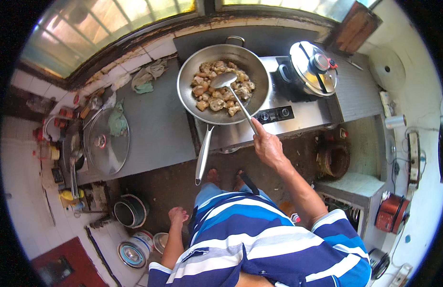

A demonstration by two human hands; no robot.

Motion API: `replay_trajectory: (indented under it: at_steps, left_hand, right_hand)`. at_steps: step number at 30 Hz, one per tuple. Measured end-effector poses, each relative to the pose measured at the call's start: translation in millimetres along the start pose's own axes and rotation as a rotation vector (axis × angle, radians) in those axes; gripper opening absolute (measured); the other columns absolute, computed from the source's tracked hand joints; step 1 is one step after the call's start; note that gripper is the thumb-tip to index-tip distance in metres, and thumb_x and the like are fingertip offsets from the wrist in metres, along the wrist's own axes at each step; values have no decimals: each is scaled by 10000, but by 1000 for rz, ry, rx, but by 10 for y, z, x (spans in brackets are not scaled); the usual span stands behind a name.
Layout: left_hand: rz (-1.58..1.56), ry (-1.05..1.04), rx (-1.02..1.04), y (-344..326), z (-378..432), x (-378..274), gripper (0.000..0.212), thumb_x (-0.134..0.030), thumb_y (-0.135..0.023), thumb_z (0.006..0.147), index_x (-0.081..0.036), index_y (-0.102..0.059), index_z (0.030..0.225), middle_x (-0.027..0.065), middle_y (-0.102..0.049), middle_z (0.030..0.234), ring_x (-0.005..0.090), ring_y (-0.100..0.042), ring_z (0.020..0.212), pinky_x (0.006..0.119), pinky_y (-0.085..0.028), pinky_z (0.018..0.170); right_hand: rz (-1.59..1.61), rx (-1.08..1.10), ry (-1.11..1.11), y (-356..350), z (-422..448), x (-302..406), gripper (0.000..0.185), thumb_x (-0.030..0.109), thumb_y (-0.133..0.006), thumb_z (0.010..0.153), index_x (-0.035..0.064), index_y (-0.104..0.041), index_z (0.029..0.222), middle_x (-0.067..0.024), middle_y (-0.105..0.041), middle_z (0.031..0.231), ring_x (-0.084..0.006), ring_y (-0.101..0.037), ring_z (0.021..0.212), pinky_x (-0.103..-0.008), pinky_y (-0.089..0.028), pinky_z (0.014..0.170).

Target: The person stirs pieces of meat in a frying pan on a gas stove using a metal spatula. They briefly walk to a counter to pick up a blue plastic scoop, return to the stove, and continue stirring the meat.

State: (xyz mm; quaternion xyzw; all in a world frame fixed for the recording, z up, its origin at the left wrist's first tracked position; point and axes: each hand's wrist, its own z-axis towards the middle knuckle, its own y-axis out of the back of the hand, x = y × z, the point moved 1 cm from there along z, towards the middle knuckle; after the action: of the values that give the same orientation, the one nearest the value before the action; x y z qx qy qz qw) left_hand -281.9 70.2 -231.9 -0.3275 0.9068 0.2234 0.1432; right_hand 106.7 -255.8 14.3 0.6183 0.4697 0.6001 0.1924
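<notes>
My right hand grips the handle of a metal spatula, whose blade rests on browned chunks of meat. The chunks lie in the middle of a large steel wok on the left side of a gas stove. The wok's long handle points towards me, left of my right hand. My left hand hangs low by my side, away from the counter, with fingers loosely curled; nothing shows in it.
A pressure cooker stands on the stove's right side. On the grey counter at left lie a glass lid and crumpled cloths. A dark bucket and a paint pail stand low at left. A wooden board leans at back right.
</notes>
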Motion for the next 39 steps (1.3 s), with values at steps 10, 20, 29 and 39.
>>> replay_trajectory:
  at_steps: [10,20,29,39]
  left_hand:
    - [946,-220,-45,374,-624,1905,240,-237,-574,857,-101,-773,860,134,-750,883,297,-731,753,439,-582,678]
    - [694,-139,-62,502,-866,2694,187,-195,-615,867,-66,-745,904,148,-742,856,266,-735,732,385,-603,637]
    - [-224,-28,-284,1561,-1029,2643,257,-180,-592,901,5,-666,1063,151,-726,762,246,-731,610,340,-602,558]
    - [-1075,214,-168,2473,-385,4742,339,-261,-505,952,46,-650,954,204,-711,818,303,-707,610,419,-604,537]
  right_hand:
    - [640,263,-120,-318,-154,-225,634,369,-538,1018,184,-294,1573,-215,-676,1077,-191,-696,717,-332,-601,591]
    - [748,355,-366,-1084,-845,-1332,356,397,-622,963,55,-615,1061,-67,-630,735,-144,-620,550,-267,-510,460]
    - [74,931,27,-2849,-1623,-708,254,227,-588,979,-12,-647,1043,-127,-683,790,-195,-681,586,-329,-581,501]
    - [40,1139,203,-4311,-764,1137,157,137,-595,942,13,-687,965,-117,-672,747,-191,-666,563,-344,-564,475]
